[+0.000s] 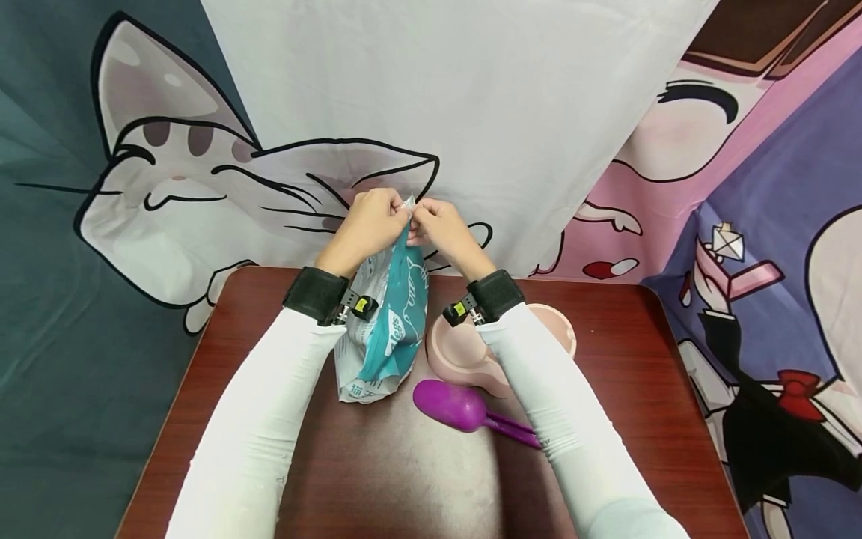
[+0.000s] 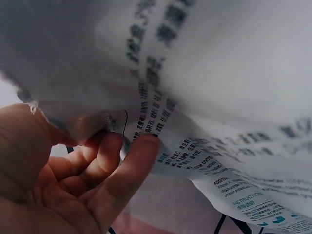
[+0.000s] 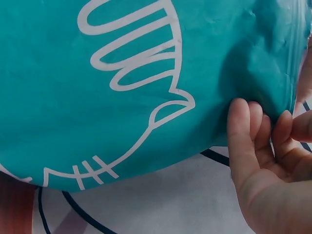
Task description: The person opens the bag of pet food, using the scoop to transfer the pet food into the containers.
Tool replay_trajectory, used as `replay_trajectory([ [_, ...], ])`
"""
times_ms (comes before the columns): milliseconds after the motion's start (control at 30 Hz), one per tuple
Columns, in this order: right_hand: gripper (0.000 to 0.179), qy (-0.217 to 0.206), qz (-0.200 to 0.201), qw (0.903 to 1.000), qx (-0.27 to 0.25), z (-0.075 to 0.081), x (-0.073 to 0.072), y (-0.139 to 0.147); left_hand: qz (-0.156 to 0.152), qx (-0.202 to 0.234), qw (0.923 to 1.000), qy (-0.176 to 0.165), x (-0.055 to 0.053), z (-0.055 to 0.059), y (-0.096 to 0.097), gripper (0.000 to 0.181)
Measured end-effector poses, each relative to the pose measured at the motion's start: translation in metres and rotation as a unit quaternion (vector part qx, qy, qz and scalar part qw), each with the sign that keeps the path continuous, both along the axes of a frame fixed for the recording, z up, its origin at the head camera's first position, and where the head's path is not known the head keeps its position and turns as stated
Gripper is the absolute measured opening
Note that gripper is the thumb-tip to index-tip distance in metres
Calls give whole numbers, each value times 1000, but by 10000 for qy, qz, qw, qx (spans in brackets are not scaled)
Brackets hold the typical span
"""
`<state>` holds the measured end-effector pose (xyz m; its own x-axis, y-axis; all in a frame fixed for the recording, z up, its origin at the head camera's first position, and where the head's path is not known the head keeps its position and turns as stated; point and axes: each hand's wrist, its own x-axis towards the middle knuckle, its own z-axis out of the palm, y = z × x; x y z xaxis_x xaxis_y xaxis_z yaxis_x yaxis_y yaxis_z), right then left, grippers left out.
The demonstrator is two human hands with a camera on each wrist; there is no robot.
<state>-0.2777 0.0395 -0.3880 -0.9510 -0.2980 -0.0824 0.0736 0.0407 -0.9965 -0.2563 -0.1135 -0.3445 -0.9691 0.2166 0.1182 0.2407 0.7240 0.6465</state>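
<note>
A teal and white printed plastic bag [image 1: 397, 322] stands upright on the table, its top drawn to a narrow edge. My left hand [image 1: 372, 224] pinches that top edge from the left, and my right hand [image 1: 444, 228] pinches it close by on the other side. In the left wrist view the bag's white face [image 2: 234, 97], with small print, overhangs the left hand [image 2: 83, 180]. The right wrist view shows the teal face [image 3: 122, 73] with white line drawings, and the right hand [image 3: 273, 170] at its ridged top strip. Whether the bag is sealed I cannot tell.
A pink double bowl [image 1: 447, 352] stands right of the bag, partly hidden by the right forearm. In front of it lies a purple scoop [image 1: 453, 404], its handle reaching under that forearm. The brown wooden table [image 1: 626, 404] meets a cartoon-printed cloth [image 1: 471, 90] at the back.
</note>
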Motion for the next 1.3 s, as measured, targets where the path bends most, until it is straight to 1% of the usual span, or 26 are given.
replay_trajectory([
  [100, 30, -87, -67, 9999, -63, -1, 0, 1, 9, -50, 9999, -89, -2, 2, 0, 20],
  [267, 39, -32, 168, 9999, 20, -1, -3, 3, -121, -92, 9997, -184, -6, 4, 0, 24],
  [433, 38, 18, 385, 9992, 96, 1, -4, 3, -217, -138, 9993, -284, -9, 2, 1, 28],
  [567, 38, 110, 496, 9985, 188, 3, -4, 3, -266, -141, 9991, -290, -11, -1, 1, 33],
  [700, 36, 254, 583, 9974, 330, 4, -4, 3, -285, -98, 9992, -263, -12, -1, 1, 31],
  [800, 36, 377, 614, 9965, 429, 5, -6, 2, -266, -138, 9994, -181, -12, 0, 0, 29],
  [1067, 38, 657, 527, 9944, 635, 3, -7, 0, -281, -236, 9993, -13, -11, 0, 0, 26],
  [1300, 37, 709, 474, 9941, 665, 1, -6, 0, -219, -280, 9994, 54, -9, -2, 2, 25],
])
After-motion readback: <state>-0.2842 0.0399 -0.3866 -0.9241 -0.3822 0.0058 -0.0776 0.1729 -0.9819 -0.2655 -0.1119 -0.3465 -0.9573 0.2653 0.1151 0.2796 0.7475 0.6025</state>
